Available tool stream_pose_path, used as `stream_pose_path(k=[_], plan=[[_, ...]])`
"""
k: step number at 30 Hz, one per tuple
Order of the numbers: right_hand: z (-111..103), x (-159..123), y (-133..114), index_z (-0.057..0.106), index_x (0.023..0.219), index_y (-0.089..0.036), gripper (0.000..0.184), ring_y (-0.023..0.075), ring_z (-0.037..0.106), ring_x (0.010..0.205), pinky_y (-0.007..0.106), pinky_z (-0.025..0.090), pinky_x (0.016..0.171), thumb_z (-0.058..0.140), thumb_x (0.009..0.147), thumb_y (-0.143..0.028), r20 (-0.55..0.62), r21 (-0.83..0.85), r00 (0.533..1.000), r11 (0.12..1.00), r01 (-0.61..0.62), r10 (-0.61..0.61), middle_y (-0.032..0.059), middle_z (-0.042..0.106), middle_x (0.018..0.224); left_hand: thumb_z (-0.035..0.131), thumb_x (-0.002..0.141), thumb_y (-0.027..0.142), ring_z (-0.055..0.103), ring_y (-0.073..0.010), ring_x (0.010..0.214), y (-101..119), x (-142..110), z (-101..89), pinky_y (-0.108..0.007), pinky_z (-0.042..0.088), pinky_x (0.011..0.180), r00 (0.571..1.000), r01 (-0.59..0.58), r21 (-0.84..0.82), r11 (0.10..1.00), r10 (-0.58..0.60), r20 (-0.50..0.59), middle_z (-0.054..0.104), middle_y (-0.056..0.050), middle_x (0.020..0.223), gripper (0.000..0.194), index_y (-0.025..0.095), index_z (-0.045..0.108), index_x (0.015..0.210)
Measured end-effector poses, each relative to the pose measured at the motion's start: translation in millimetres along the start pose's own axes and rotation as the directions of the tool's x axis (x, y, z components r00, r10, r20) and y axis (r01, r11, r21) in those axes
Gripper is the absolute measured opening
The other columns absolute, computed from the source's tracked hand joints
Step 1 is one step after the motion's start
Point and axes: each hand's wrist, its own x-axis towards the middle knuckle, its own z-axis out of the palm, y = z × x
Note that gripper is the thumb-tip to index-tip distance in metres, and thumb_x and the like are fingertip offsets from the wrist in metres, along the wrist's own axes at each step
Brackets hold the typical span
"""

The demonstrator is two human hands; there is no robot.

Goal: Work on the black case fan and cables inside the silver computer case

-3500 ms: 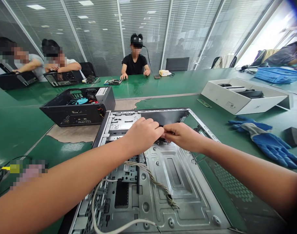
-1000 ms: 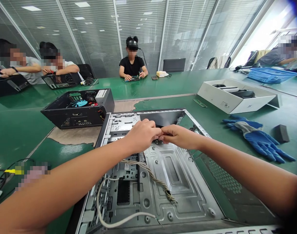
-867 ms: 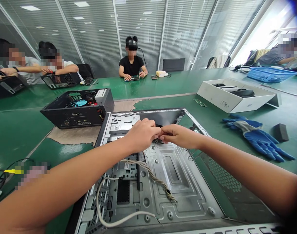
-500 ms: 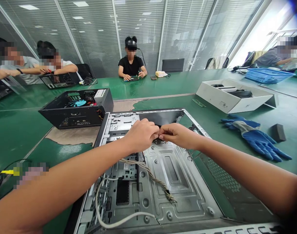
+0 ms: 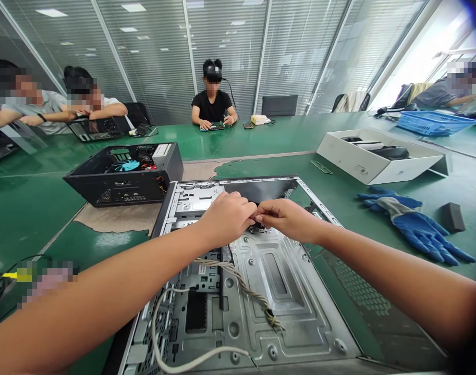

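An open metal computer case (image 5: 277,307) lies on its side on the table in front of me. My left hand (image 5: 232,216) and my right hand (image 5: 282,219) meet over its far part, fingertips pinched close together. A small dark part (image 5: 257,227) shows beneath the fingers; what they grip is mostly hidden. A twisted bundle of wires (image 5: 247,289) lies across the case floor, its end loose. Nearer to me a grey cable (image 5: 156,325) curves along the left side of the case.
Left of the case stands a black computer case (image 5: 122,182) with a blue fan. To the right are blue gloves (image 5: 413,224), a dark block (image 5: 452,217), a white box (image 5: 378,156), a memory stick (image 5: 321,167) and a blue basket (image 5: 435,123). Several people sit around the table.
My hands stay pinched together at the same spot, with only slight finger shifts. The view has drifted a little. At the far left, a person's arms have moved and the case there has been shifted.
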Motion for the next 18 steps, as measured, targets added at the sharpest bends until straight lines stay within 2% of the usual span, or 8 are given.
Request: stream_pose_path(k=[9, 18], plan=[[2.7, 2.3, -0.8, 0.053, 0.067, -0.020, 0.021, 0.0129, 0.044, 0.059, 0.028, 0.034, 0.059, 0.049, 0.084, -0.032, -0.008, 0.019, 1.000, 0.999, -0.026, 0.026, -0.0017, 0.054, 0.062, 0.047, 0.098, 0.022, 0.051, -0.0199, 0.081, -0.4, -1.0, 5.1, -0.035, 0.028, 0.069, 0.993, -0.056, 0.116, 0.992, 0.067, -0.096, 0.063, -0.002, 0.080, 0.022, 0.018, 0.061, 0.081], [7.5, 1.5, 5.5, 0.059, 0.076, -0.020, 0.017, 0.0149, 0.050, 0.065, 0.029, 0.039, 0.062, 0.050, 0.086, -0.031, -0.014, 0.034, 1.000, 0.999, -0.010, 0.011, 0.0004, 0.061, 0.069, 0.045, 0.097, 0.020, 0.051, -0.0206, 0.083, -0.2, 0.5, 3.3, -0.035, 0.027, 0.071, 0.999, -0.024, 0.093, 0.995, 0.028, -0.043, 0.065, -0.002, 0.081, 0.022, 0.019, 0.062, 0.082]])
